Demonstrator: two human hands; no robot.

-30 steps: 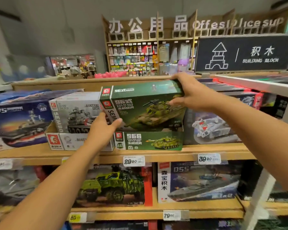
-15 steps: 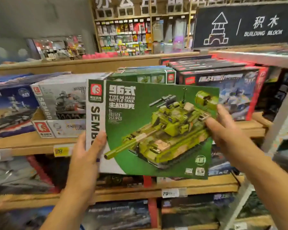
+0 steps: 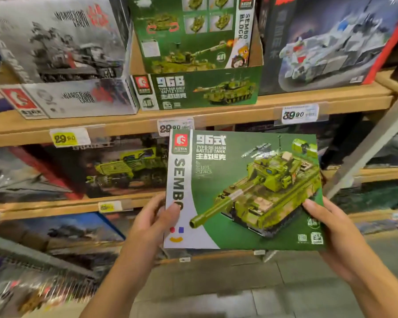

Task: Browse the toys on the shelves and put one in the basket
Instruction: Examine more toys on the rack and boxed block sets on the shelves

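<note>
Green cardboard fills the space between my hands: the Type 96 tank box faces me, upright and slightly tilted, held in front of the shelves and clear of them. My left hand grips its white left edge, thumb pressed over the SEMBO lettering and fingers curled behind. My right hand clamps the lower right corner, thumb on the front near the tank's tracks, the other fingers hidden behind the box. Above, on the wooden shelf, a green display carton holds another tank box standing in it. A grey Wandering Earth box sits just left of it, and a white vehicle box just right. Price tags reading 29.90 and 39.90 hang on the shelf lip.
</note>
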